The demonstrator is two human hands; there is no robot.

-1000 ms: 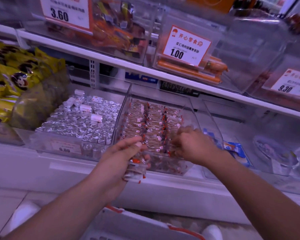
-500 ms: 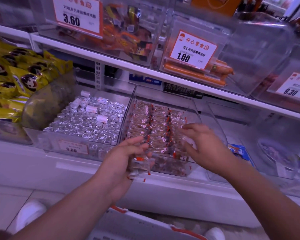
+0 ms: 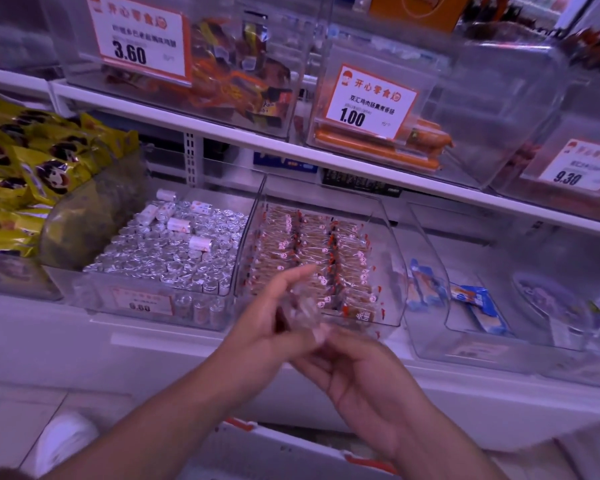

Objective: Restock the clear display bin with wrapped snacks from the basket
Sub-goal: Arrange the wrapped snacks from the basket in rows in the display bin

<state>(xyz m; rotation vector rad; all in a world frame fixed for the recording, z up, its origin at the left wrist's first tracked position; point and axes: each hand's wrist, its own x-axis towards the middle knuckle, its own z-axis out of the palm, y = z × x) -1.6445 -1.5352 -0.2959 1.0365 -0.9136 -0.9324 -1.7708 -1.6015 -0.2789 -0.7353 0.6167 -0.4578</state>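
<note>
At the far left, yellow snack bags (image 3: 25, 174) are piled on the lower shelf. Just beside them a clear bin (image 3: 160, 296) is seen, filled with silver foil-wrapped pieces (image 3: 167, 254); a few white rolls (image 3: 177, 225) lie on top, and a price label is fixed on its front. Next to it the clear display bin (image 3: 392, 271) is placed, and inside it wrapped snacks (image 3: 312, 251) are laid in three tight rows, nearly to the front wall.

In front of this bin both hands are held together, so its lower front is partly hidden. By the left hand (image 3: 274, 320) a small bunch of wrapped snacks (image 3: 302, 306) is gripped; the picture is blurred there. The right hand (image 3: 357, 372) is brought up to the same bunch, fingers loosely curled toward it; whether it pinches a piece cannot be told.

Further right another clear bin (image 3: 430, 306) holds a few blue packets (image 3: 478, 306). On the upper shelf (image 3: 222, 133), bins with price tags 3.60 (image 3: 136, 39), 1.00 (image 3: 368, 102) and 9.30 (image 3: 575, 168) are set. At the bottom edge the rim of a white basket (image 3: 291, 441) with red corners is visible, below the arms.
</note>
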